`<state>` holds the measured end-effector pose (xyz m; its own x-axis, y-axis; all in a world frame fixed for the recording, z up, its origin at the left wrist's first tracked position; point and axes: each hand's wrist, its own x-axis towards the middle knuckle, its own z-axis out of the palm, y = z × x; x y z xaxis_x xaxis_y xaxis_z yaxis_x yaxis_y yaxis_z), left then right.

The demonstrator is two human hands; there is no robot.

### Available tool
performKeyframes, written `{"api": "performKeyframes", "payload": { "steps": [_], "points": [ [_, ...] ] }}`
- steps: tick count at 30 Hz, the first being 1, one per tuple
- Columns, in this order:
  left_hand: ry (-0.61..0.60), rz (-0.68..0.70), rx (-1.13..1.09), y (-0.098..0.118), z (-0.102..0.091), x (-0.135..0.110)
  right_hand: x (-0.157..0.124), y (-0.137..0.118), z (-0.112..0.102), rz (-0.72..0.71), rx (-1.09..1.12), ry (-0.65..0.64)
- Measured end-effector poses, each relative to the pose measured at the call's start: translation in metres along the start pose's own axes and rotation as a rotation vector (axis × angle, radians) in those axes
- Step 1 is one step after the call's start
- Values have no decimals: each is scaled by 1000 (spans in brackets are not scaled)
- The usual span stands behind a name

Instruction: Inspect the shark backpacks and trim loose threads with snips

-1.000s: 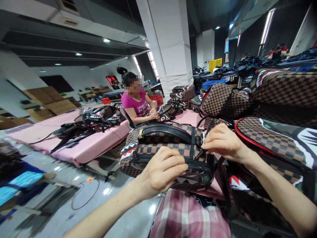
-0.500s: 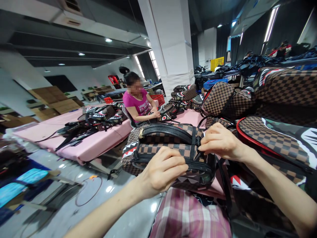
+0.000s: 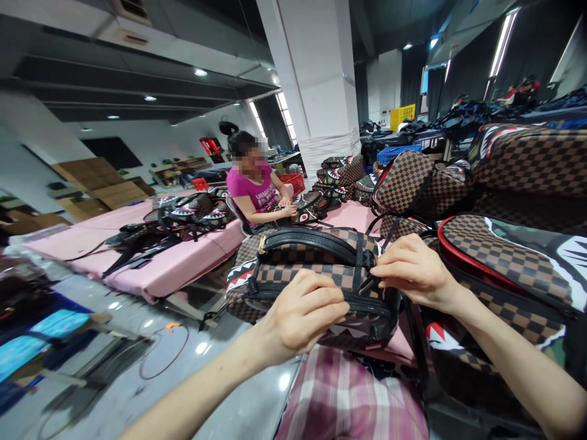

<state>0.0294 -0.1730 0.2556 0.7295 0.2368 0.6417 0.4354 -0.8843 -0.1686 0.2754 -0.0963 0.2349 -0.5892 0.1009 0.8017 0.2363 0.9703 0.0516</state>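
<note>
A brown-and-black checkered backpack (image 3: 337, 278) lies in front of me above my lap, its top side up. It has a black carry handle (image 3: 312, 238) with a gold buckle, and a shark-teeth print at its left end. My left hand (image 3: 307, 315) is closed on the near edge by the black trim, its fingertips hidden. My right hand (image 3: 415, 272) is closed in a pinch at the handle's right end, on a short black strap piece (image 3: 365, 285) that its fingers partly cover.
Larger checkered backpacks (image 3: 504, 244) are piled close on my right. A co-worker (image 3: 257, 189) sits across, hands on another bag (image 3: 309, 206). More bags (image 3: 192, 214) lie on the pink-covered table (image 3: 183, 263) at left. A white pillar (image 3: 316, 79) stands behind.
My right hand has shifted slightly right and down, drawing away from the handle's end with the black strap piece. My left hand and the backpack are nearly unmoved.
</note>
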Motion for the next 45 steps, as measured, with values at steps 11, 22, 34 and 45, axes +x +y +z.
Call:
{"api": "performKeyframes", "payload": {
  "steps": [11,22,34,45],
  "points": [
    [-14,6,-15,1,0,1,5,-2,-20,-63,-30,-156],
    [-9,-6,-32,0,2,-1,-6,2,-13,59,121,-127],
    [3,-9,-34,2,6,-1,19,2,21,700,306,86],
    [332,-692,-105,-65,-23,-54,24,13,9,745,-86,301]
  ]
}}
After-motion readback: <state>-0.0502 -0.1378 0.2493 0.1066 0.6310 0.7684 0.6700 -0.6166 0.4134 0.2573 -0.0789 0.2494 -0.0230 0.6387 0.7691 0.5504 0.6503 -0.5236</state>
